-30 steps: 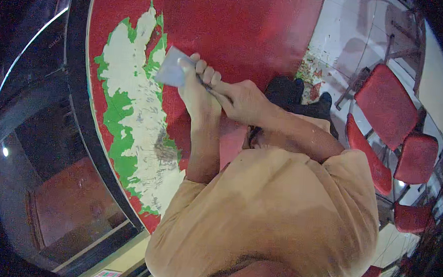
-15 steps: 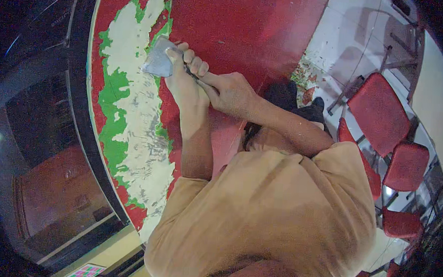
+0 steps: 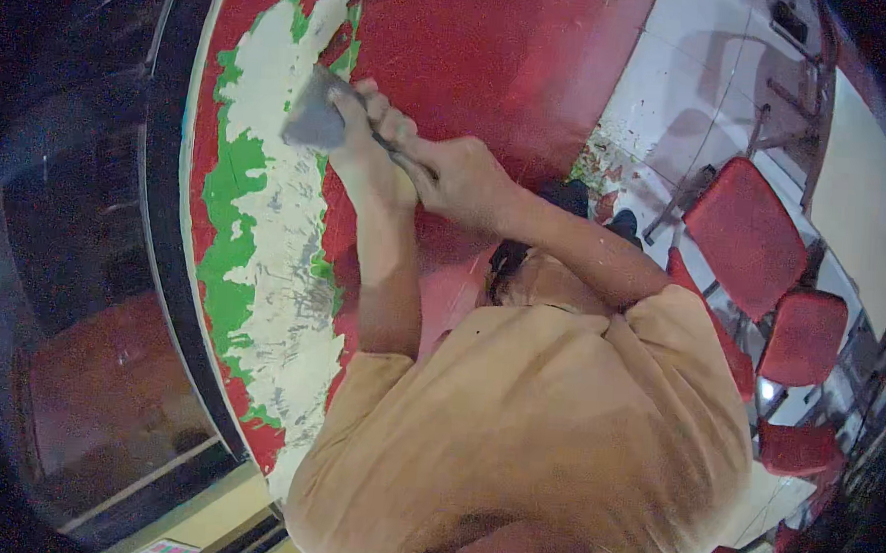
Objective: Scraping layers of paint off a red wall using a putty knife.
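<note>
Gripping a flat grey metal scraper [image 3: 316,110] together, the left hand [image 3: 363,142] is holding its neck near the blade [image 3: 309,121] and the right hand [image 3: 465,185] is clasping its handle, while the blade is overlapping a jagged cream-and-green patch [image 3: 276,218] on the glossy red wall [image 3: 474,58].

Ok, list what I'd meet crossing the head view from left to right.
Dark glass, black frame, large green patch, scraper blade, left hand, right hand, scattered flakes, largest red seat.
</note>
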`<state>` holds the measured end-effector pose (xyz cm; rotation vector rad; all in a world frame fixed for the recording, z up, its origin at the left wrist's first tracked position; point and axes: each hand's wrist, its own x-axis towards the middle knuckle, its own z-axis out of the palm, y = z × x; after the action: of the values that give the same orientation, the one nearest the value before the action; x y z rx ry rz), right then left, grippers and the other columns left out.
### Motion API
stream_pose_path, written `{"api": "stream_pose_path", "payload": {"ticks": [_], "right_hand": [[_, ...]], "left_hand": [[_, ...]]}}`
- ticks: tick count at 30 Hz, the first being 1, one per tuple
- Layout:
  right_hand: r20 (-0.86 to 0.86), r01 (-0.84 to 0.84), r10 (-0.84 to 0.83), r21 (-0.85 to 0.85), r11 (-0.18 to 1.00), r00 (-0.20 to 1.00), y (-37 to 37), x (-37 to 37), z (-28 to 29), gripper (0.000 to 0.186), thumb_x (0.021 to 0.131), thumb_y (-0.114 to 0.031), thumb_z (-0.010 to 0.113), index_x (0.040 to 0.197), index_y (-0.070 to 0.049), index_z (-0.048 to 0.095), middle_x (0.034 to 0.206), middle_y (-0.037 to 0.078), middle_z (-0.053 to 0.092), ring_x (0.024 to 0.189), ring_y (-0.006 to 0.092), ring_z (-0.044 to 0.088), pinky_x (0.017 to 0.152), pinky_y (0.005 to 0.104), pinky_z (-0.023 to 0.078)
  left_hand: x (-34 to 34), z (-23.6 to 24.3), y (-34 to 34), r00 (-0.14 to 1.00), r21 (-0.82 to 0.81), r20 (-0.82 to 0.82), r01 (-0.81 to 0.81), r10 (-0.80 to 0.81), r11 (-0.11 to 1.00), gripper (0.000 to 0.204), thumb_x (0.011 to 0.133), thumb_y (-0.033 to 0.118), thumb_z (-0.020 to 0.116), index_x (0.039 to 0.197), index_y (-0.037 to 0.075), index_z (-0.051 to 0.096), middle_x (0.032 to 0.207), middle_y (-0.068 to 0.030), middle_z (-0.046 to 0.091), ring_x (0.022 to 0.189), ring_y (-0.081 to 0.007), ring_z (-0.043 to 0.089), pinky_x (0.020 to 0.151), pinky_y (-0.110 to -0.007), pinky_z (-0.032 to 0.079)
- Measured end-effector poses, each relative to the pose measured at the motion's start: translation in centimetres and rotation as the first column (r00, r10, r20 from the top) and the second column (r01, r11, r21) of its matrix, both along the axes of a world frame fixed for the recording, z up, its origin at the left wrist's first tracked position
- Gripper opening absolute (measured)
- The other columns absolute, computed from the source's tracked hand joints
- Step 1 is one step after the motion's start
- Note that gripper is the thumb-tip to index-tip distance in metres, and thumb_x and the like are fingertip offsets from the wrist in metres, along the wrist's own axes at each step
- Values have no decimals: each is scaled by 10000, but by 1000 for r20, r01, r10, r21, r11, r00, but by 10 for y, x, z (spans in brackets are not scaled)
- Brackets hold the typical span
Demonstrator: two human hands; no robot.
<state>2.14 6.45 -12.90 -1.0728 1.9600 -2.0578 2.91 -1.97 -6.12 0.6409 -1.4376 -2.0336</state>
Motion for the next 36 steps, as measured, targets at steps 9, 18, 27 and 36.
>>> {"api": "stream_pose_path", "payload": {"ticks": [9, 18, 27, 36], "right_hand": [[-36, 0, 1, 23, 1000, 999, 11, -4, 45, 272, 853, -152, 517, 1117, -119, 571, 738, 248, 553, 681, 412, 562, 562, 412, 486], [417, -29, 169, -322, 946, 893, 56, 10, 93, 433, 881, -129, 483, 1301, -45, 418, 665, 51, 581, 518, 174, 525, 521, 273, 441], [76, 71, -74, 43, 997, 994, 16, 30, 74, 459, 905, -121, 424, 1348, -40, 338, 666, 56, 499, 520, 119, 466, 510, 281, 411], [21, 370, -372, 67, 927, 928, 5, 38, 75, 348, 865, -126, 455, 1205, -79, 509, 818, 266, 572, 772, 407, 597, 641, 405, 465]], "left_hand": [[-5, 31, 0, 974, -4, -115, 197, -197, 980, 447, 934, 436, 384, 1029, 11, 489, 692, -6, 448, 538, -108, 414, 489, -240, 392], [37, 46, 2, 845, -308, -323, 332, -427, 891, 861, 819, 693, 280, 1342, 9, 276, 1330, -152, 363, 1195, -266, 382, 993, -422, 313], [14, 26, -13, 903, 109, -58, 431, -427, 896, 445, 950, 341, 350, 1189, -23, 443, 904, -90, 583, 705, -183, 557, 673, -326, 476], [-10, 40, -5, 955, 99, -18, 297, -297, 950, 279, 956, 240, 381, 1010, -13, 485, 669, -2, 428, 499, -99, 399, 472, -275, 394]]}}
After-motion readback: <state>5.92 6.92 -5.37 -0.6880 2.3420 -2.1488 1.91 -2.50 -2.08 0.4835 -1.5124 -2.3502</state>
